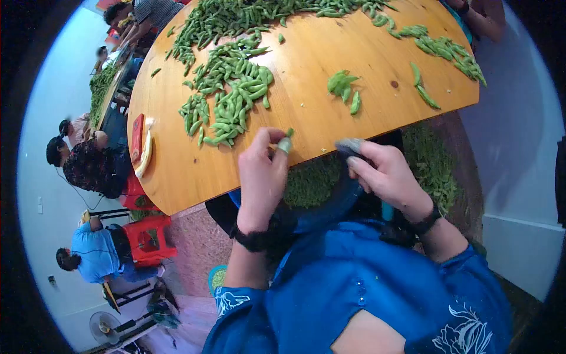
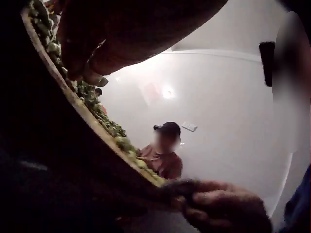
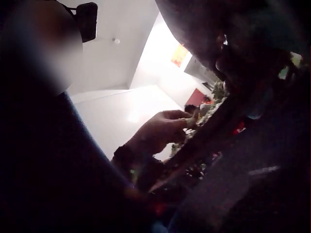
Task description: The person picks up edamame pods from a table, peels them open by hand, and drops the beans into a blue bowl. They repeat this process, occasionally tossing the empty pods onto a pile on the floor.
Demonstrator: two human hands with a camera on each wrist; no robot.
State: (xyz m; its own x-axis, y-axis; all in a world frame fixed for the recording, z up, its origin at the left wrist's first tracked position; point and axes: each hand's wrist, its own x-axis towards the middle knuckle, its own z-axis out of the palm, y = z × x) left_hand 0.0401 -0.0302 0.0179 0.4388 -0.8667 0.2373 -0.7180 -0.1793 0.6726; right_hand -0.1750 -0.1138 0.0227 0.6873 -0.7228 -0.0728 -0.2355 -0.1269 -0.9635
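In the head view my left hand (image 1: pixel 285 141) sits at the near edge of a round wooden table (image 1: pixel 312 53) and pinches a small green pod (image 1: pixel 290 132) with a grey-capped fingertip. My right hand (image 1: pixel 352 152) hovers just below the table edge, fingers curled and tipped with a grey cover. Whatever lies between those fingers is hidden. A heap of green pods (image 1: pixel 236 94) lies just beyond my left hand, and a small cluster of pods (image 1: pixel 343 85) lies beyond my right. The right wrist view shows the left hand (image 3: pixel 160 128) at the table rim. Both wrist views are dark.
More pods are strewn across the far side of the table (image 1: pixel 265 15) and along its right edge (image 1: pixel 451 50). Below the table are masses of green pods (image 1: pixel 312 180). Seated people (image 1: pixel 88 162), a red stool (image 1: pixel 150 236) and a fan (image 1: pixel 103 324) stand at the left.
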